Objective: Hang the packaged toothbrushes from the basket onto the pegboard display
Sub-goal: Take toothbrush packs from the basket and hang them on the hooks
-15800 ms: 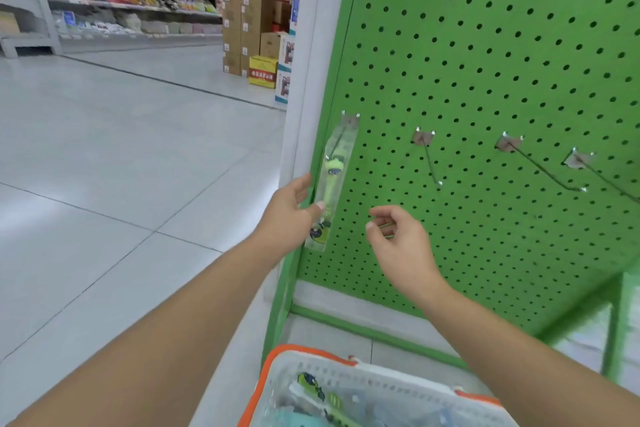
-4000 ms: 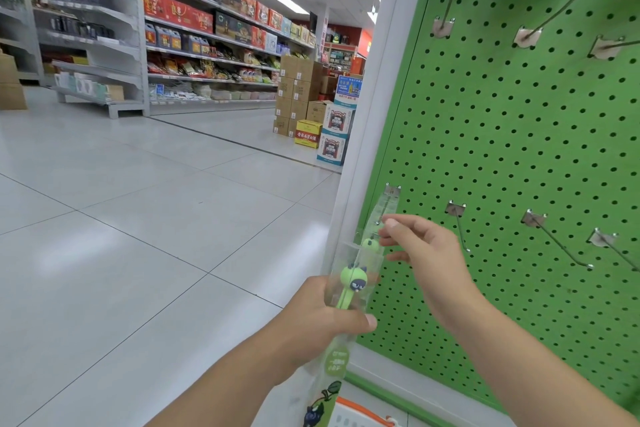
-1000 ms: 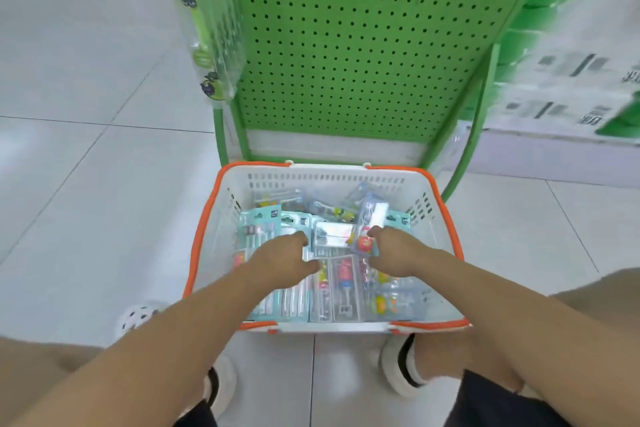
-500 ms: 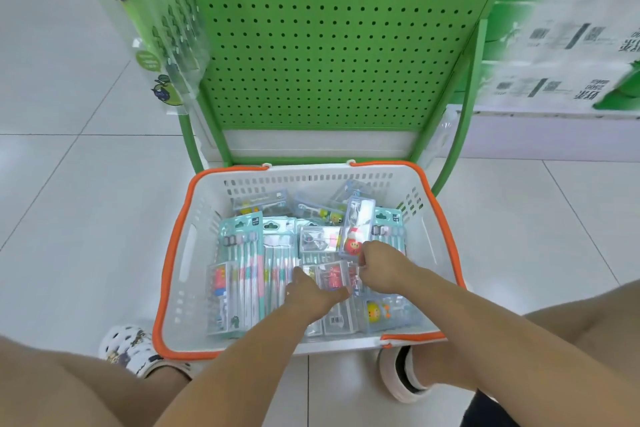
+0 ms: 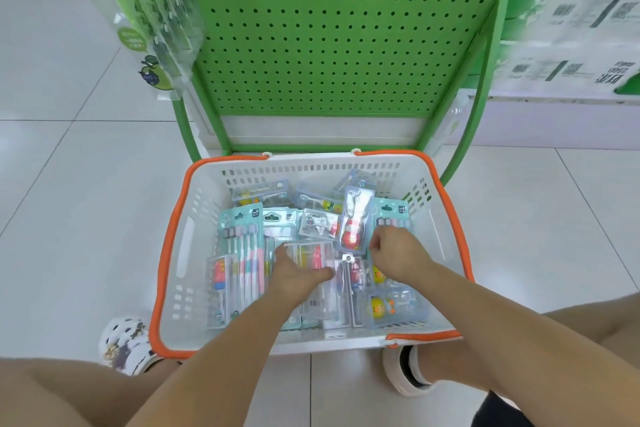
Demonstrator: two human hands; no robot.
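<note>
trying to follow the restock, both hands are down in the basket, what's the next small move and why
Probably lift the red toothbrush pack clear of the basket. The right hand seems to grip its lower end, tilting it above the pile, while the left hand rests on other packs.

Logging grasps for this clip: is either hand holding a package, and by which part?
The right hand pinches the red-figure toothbrush pack at its lower end. The left hand rests on packs, gripping nothing visible.

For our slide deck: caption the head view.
Both hands, left hand and right hand, reach into the basket of packaged toothbrushes below the pegboard.
</note>
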